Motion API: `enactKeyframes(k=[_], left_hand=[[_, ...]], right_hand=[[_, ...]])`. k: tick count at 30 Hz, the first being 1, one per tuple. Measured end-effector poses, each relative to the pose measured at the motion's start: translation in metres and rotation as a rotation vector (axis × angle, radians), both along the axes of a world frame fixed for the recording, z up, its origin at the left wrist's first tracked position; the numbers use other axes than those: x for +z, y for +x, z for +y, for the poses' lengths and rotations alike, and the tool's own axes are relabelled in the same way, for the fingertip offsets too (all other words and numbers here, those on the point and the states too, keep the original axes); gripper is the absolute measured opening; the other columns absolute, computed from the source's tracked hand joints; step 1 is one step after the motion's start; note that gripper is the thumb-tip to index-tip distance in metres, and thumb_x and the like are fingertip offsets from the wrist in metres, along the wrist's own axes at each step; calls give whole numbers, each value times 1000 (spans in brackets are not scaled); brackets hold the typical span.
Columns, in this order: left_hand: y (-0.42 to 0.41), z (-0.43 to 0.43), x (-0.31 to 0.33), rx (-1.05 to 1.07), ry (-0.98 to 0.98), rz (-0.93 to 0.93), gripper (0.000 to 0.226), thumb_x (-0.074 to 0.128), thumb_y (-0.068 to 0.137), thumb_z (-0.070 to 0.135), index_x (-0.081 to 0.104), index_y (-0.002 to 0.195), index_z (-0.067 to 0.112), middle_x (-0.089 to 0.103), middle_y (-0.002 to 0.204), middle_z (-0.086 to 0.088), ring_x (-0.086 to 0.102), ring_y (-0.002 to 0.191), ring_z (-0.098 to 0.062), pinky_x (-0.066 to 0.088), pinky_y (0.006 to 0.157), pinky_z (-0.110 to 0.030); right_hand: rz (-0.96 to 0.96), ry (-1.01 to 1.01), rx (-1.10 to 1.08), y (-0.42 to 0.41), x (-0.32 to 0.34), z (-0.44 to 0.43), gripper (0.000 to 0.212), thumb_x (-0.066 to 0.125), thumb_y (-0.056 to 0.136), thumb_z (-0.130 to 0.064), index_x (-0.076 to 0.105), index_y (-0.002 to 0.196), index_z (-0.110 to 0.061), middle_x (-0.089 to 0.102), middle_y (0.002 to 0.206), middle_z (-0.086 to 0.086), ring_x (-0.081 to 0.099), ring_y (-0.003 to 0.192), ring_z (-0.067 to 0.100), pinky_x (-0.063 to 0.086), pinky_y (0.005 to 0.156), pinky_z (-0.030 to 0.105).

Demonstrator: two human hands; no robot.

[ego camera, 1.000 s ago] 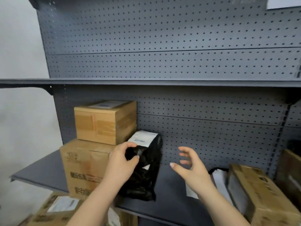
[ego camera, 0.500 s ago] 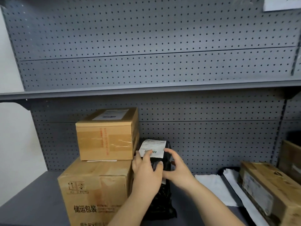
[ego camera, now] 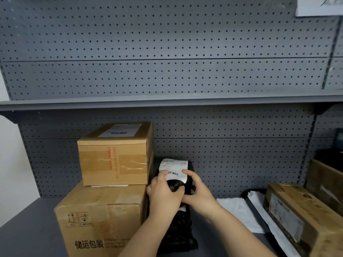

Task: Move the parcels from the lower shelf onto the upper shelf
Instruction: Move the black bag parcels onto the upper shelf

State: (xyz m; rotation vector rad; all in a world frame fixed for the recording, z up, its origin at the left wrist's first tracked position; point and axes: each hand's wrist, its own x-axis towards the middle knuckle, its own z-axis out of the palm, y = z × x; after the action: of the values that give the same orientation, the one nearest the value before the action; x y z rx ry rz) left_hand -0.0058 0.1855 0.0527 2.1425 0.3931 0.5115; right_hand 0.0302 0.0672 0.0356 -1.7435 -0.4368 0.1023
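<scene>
**Step in hand: securing the parcel for lifting.**

1. Position. The black parcel (ego camera: 178, 229) stands upright on the lower shelf (ego camera: 27, 234). Its left side is against the large carton (ego camera: 100, 216), and it is just beside the small carton (ego camera: 115, 154) stacked on top. Its white label (ego camera: 173, 168) wraps over the top end.
2. Grip. Both hands grasp the parcel's upper part. The left hand (ego camera: 163, 193) curls round the left side. The right hand (ego camera: 198, 193) curls round the right side, with a fingertip on the label.
3. Handling. The wrapping looks like soft, glossy film, so it will probably sag and slip. Clamp the contents, not loose film, and do not pull on the label.
4. Lift. Raise the parcel straight up without rubbing the small carton, which could shift.
5. Clearance. Draw the parcel toward the body to pass the front edge of the upper shelf (ego camera: 167, 103), then go up and over.
6. Placement. Lay it flat rather than on end, since a soft parcel is likely to topple.
</scene>
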Motion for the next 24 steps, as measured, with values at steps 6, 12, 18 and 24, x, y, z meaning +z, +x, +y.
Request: enactKeyframes(k=[6, 12, 18, 24], left_hand=[[-18, -9, 15, -107, -70, -111, 62, 76, 79, 34, 47, 134, 30, 39, 134, 1, 44, 124, -19, 35, 94, -22], [-60, -34, 42, -164, -87, -199, 57, 74, 82, 40, 50, 132, 31, 38, 128, 3, 47, 98, -4, 39, 76, -10], [-121, -66, 58, -192, -170, -371, 28, 47, 99, 26, 65, 121, 31, 51, 127, 5, 49, 115, -5, 35, 101, -24], [-181, -91, 84, -252, -76, -446, 38, 57, 94, 17, 62, 113, 49, 58, 125, 11, 57, 108, -5, 48, 90, -22]], right_hand=[[-83, 26, -55, -17, 20, -17, 67, 76, 78, -7, 45, 131, -34, 45, 112, -28, 40, 97, -18, 36, 67, -7], [-123, 60, -31, -53, 47, -48, 68, 80, 76, -15, 46, 129, -39, 41, 110, -32, 42, 98, -18, 40, 77, 5], [-162, 93, -9, -112, 70, -99, 71, 87, 60, -36, 53, 120, -52, 54, 130, -13, 49, 123, 7, 48, 102, 43], [-297, 73, 57, -169, 106, -148, 55, 78, 80, -20, 54, 122, -47, 57, 120, -21, 55, 112, -2, 50, 78, 11]])
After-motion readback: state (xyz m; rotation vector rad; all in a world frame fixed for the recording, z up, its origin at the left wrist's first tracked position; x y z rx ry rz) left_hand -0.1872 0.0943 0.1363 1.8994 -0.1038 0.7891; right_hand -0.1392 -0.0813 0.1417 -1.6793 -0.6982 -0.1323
